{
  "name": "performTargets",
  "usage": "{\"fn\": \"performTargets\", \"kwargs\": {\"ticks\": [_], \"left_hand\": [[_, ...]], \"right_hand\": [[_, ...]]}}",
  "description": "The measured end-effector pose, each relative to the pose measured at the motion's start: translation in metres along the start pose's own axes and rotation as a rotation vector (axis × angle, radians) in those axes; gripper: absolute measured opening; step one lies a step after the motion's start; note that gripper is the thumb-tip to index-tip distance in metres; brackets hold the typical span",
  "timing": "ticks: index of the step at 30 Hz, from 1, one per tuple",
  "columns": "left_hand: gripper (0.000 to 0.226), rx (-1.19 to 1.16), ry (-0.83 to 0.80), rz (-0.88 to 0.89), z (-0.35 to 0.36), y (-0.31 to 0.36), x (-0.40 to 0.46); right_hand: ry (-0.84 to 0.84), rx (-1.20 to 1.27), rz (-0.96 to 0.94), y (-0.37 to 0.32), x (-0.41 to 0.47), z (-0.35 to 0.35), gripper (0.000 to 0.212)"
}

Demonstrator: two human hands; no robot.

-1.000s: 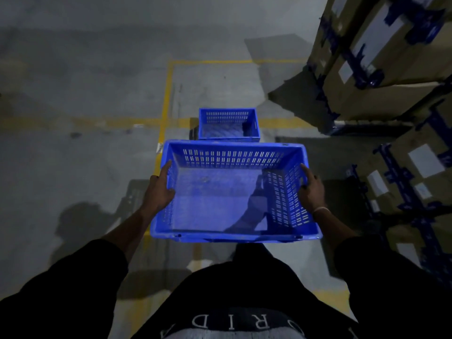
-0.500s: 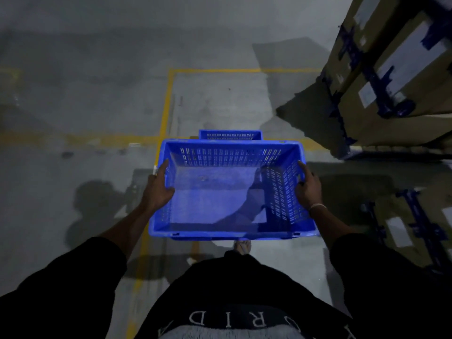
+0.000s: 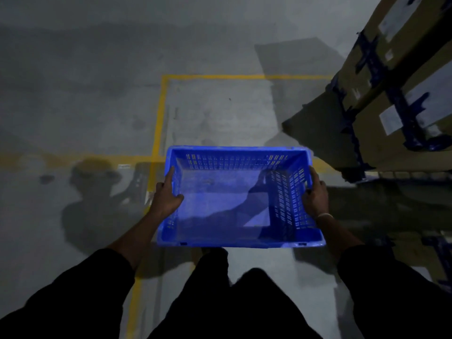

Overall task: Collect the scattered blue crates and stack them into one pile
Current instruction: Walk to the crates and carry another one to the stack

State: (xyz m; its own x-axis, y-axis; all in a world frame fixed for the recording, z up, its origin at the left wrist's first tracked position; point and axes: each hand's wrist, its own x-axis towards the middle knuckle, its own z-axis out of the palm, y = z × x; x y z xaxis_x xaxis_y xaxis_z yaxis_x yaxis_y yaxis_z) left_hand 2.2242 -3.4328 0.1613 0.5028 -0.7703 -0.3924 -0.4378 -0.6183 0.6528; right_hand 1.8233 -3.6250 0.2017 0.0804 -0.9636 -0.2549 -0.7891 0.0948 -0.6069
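I hold an empty blue crate (image 3: pixel 220 199) with slotted walls out in front of me, above the concrete floor. My left hand (image 3: pixel 166 195) grips its left rim with the thumb inside the wall. My right hand (image 3: pixel 315 196), a light band on its wrist, grips the right rim. The crate hides whatever lies on the floor beneath it; no other crate shows.
Stacked cardboard boxes (image 3: pixel 401 99) with blue straps and white labels stand close on the right. Yellow floor lines (image 3: pixel 159 118) run ahead and to the left. My shadow (image 3: pixel 97 192) falls on the grey floor at left.
I have stepped forward with the crate. The second blue crate on the floor ahead, visible earlier, has slid out of sight under the one I carry. The boxes have come closer.
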Motion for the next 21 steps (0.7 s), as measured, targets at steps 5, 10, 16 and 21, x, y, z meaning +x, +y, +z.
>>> {"fn": "performTargets", "kwargs": {"ticks": [5,10,16,21], "left_hand": [[0.1,0.019,-0.019,-0.064,0.027,-0.008,0.081],[0.099,-0.022,-0.055,-0.08,0.083,-0.056,0.155],[0.101,-0.07,-0.021,-0.095,0.153,-0.11,0.253],[0.107,-0.039,-0.024,0.007,0.188,-0.141,0.323]], "right_hand": [[0.016,-0.014,0.071,0.012,0.076,0.057,0.072],[0.008,-0.008,0.119,0.05,0.149,0.132,0.067],[-0.009,0.002,0.134,0.102,0.251,0.222,0.071],[0.029,-0.026,0.066,0.12,0.317,0.266,0.071]]}}
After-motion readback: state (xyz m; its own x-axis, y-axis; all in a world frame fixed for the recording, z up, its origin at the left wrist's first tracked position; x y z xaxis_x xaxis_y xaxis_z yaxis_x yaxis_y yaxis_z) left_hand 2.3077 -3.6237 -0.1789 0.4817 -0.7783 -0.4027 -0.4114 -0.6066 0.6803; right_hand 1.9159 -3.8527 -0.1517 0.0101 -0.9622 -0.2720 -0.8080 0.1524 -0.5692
